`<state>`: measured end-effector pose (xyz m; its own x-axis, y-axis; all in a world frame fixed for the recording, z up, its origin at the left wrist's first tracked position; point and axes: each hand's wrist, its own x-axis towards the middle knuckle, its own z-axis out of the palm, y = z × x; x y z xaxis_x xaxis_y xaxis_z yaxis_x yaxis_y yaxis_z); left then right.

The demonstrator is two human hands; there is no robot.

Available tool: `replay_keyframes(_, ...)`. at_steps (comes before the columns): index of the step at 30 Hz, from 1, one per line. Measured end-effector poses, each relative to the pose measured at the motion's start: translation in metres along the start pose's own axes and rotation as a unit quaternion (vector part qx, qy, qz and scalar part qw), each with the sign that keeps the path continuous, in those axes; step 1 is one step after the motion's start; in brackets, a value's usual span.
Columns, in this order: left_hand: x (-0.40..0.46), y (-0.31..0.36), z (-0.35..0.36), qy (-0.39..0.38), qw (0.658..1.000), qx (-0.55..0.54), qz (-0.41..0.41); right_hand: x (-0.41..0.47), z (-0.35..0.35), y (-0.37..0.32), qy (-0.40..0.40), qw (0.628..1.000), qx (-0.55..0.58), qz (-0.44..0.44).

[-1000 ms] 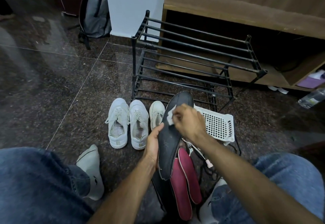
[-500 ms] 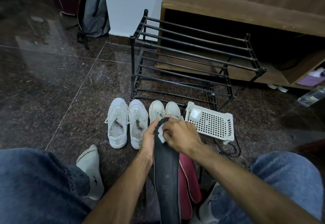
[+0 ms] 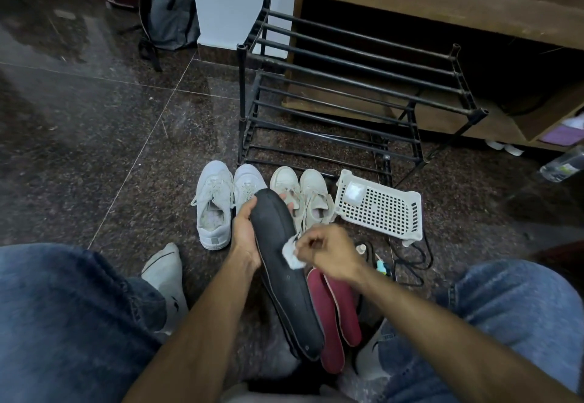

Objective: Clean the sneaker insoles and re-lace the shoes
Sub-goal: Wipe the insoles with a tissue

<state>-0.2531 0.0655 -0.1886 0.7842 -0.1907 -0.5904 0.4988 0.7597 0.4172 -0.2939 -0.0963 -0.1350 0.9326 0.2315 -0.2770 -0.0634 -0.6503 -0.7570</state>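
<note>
Right now I see the left hand [image 3: 245,233] gripping the black insole [image 3: 284,263] near its toe — just in front of the white sneakers [image 3: 262,195]. Right hand [image 3: 328,252] pinches a white wipe [image 3: 292,252] against the insole's middle.

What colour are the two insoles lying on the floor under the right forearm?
Dark pink-red insoles with pale edging; head view, the only one.

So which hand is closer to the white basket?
The right hand. It pinches a white wipe on the black insole, just below and left of the white basket. The left hand grips the insole's far edge, farther away.
</note>
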Motion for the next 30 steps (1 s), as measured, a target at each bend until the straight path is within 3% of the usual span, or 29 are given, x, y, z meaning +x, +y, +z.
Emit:
replay_keyframes(3, 0.005, 0.002, -0.019, 0.097, 0.994, 0.05, 0.018, 0.019, -0.003, 0.014, 0.051, 0.985, 0.13, 0.097)
replay_keyframes(6, 0.016, -0.004, -0.045, 0.211, 0.966, 0.141, 0.058, 0.029, 0.002, 0.03, 0.029, 0.981, 0.114, 0.153)
replay_keyframes(10, 0.023, -0.013, -0.076, 0.287, 0.913, 0.276, 0.088, 0.039, 0.02, 0.065, 0.002, 0.973, 0.088, 0.211)
replay_keyframes(17, 0.054, -0.027, -0.117, 0.318, 0.877, 0.357, 0.055, 0.055, 0.047, 0.116, -0.055, 0.964, -0.014, 0.258)
replay_keyframes(23, 0.081, -0.03, -0.137, 0.35, 0.842, 0.411, 0.025, 0.057, 0.059, 0.155, -0.084, 0.95, -0.035, 0.3)
replay_keyframes(30, 0.094, -0.042, -0.168, 0.36, 0.816, 0.452, -0.024, 0.043, 0.05, 0.187, 0.047, 0.908, -0.124, 0.398)
